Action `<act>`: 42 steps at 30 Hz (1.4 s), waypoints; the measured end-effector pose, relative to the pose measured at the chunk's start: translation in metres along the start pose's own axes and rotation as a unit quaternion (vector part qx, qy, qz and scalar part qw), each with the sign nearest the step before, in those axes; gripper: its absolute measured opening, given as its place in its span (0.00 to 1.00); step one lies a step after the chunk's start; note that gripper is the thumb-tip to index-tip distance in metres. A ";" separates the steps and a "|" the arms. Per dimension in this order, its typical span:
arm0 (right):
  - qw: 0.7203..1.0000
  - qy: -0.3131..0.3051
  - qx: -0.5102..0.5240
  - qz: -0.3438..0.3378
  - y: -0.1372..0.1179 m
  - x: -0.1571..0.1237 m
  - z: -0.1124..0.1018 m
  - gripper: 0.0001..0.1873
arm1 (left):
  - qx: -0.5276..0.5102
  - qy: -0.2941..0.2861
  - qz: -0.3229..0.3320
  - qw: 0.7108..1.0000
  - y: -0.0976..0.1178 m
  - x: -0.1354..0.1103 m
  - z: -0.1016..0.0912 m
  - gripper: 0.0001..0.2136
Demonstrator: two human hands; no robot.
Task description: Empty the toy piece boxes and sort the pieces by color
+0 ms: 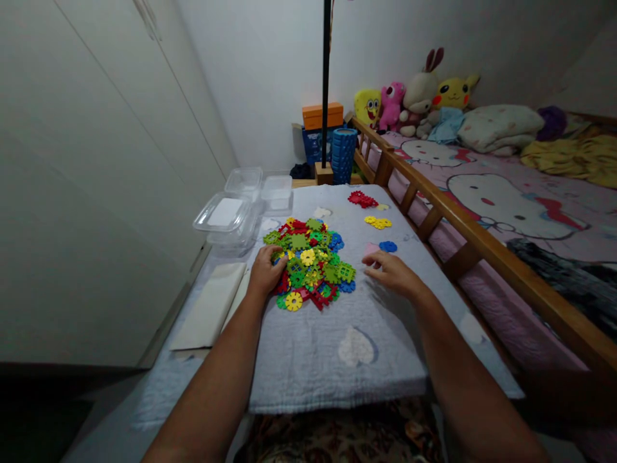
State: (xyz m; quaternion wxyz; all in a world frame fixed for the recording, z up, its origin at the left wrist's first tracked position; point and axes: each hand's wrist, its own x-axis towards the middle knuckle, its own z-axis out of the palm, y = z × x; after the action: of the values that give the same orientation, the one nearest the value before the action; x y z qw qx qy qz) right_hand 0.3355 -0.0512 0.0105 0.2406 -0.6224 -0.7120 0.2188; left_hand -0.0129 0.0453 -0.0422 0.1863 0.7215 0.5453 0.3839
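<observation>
A heap of plastic interlocking pieces (308,257) in red, yellow, green and blue lies at the middle of the cloth-covered table. My left hand (267,269) rests against the left side of the heap, thumb and fingers apart, with some fingertips hidden among the pieces. To the right of the heap, my right hand (390,271) hovers low over the cloth with its fingers loosely bent and apart; nothing shows in it. Just beyond that hand lie blue pieces (388,246). Farther back are a yellow group (378,222) and a red group (362,199).
Clear plastic containers (222,212) stand at the back left. A cream notebook-like item (212,308) lies left of my left forearm. A black pole (326,83) on a wooden block rises behind the table. A wooden bed rail (443,218) runs along the right side.
</observation>
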 end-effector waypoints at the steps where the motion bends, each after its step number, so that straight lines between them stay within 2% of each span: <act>1: 1.000 -0.011 -0.007 -0.025 -0.008 0.004 0.009 0.17 | -0.001 0.000 -0.001 1.000 0.001 0.000 0.000 0.14; 3: 0.998 -0.018 -0.031 -0.060 -0.018 0.008 0.025 0.25 | -0.002 0.000 -0.003 1.000 0.002 0.000 -0.001 0.14; 5: 0.996 -0.020 -0.043 -0.074 -0.021 0.008 0.037 0.28 | -0.002 -0.002 -0.004 1.000 0.004 -0.001 -0.002 0.13; 9: 0.996 -0.010 -0.022 -0.087 -0.019 0.005 0.045 0.20 | -0.004 0.000 -0.002 1.000 0.003 -0.001 -0.001 0.14; 13: 0.999 -0.002 0.026 -0.048 -0.018 0.007 0.038 0.10 | -0.011 0.002 -0.001 1.000 0.002 0.000 0.000 0.14; 15: 0.999 0.008 0.043 -0.022 -0.016 0.012 0.030 0.11 | -0.014 0.003 -0.001 1.000 0.002 0.000 0.000 0.14; 18: 0.996 0.067 0.046 -0.022 -0.010 0.024 0.017 0.11 | -0.014 0.000 -0.001 1.000 0.001 0.001 0.000 0.14; 20: 0.993 0.097 0.070 0.011 -0.003 0.035 0.009 0.10 | -0.011 -0.002 -0.002 1.000 0.001 0.001 0.001 0.14; 22: 0.982 0.102 0.139 0.083 0.005 0.047 0.005 0.10 | -0.008 0.000 -0.002 1.000 0.000 0.001 0.001 0.14; 25: 0.945 0.120 0.252 0.169 0.012 0.069 0.004 0.10 | -0.001 0.002 -0.005 1.000 0.001 0.002 0.002 0.14; 29: 0.908 0.185 0.322 0.195 0.015 0.106 0.013 0.08 | -0.002 0.007 -0.002 1.000 0.003 0.002 0.003 0.14; 32: 0.885 0.202 0.354 0.224 0.013 0.137 0.025 0.06 | -0.003 0.002 0.004 1.000 0.003 0.003 0.003 0.14; 35: 0.880 0.204 0.356 0.241 0.009 0.168 0.035 0.06 | -0.002 -0.001 0.006 1.000 0.001 0.003 0.003 0.15; 42: 0.888 0.215 0.319 0.252 0.006 0.242 0.052 0.08 | 0.001 0.008 0.004 1.000 -0.001 0.001 0.005 0.14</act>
State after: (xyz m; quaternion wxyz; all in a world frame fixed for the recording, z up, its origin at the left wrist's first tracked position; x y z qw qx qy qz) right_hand 0.2814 0.1886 -0.0171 0.5103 -0.7020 -0.3539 0.3486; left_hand -0.0095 0.0475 -0.0453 0.1802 0.7206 0.5444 0.3898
